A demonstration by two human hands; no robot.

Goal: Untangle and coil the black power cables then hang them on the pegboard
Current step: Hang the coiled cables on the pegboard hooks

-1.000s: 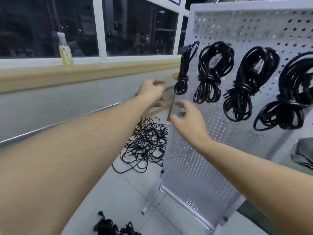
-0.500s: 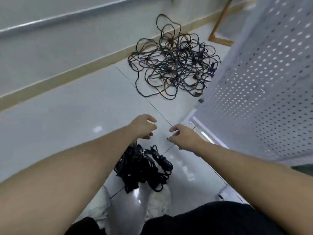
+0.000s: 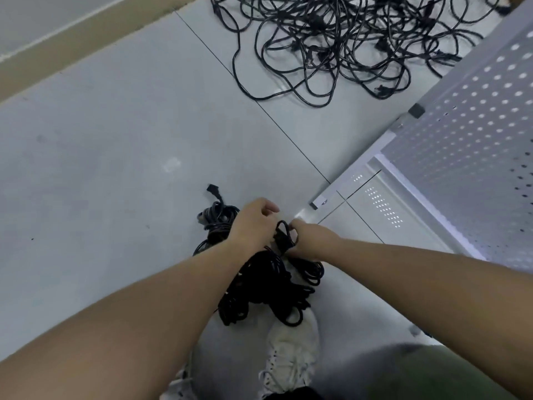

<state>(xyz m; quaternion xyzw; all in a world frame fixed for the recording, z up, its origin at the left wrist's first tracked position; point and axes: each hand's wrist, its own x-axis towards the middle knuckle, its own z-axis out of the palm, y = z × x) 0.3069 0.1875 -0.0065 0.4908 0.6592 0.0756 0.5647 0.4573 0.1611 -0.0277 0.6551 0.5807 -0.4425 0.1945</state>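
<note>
Head view. Left hand [image 3: 251,223]: fingers curled down into the near bundle of black rubber-sheathed power cables [image 3: 265,287], apparently gripping strands, though its own back hides the contact. Right hand [image 3: 310,239]: touching the left, pinching a small raised loop of the same bundle between fingers and thumb.

Near bundle: on the grey tiled floor [image 3: 115,168] at 6 o'clock, just ahead of a white laced sneaker [image 3: 291,350]; one plug end sticks out at its 11 o'clock. Handling, judged: limp yet springy, moderately heavy, sheath fairly grippy; strands likely snag one another. Best hold is a plug end or a single free loop, not the whole mass.

Loose tangle of thinner black cables [image 3: 346,44]: at 12 o'clock, well apart from the hands.

White perforated metal pegboard [image 3: 461,140]: at 2 o'clock; its foot bar lies just beside the right hand and may catch trailing cable.

Tan skirting strip [image 3: 72,50]: at 10 o'clock.
</note>
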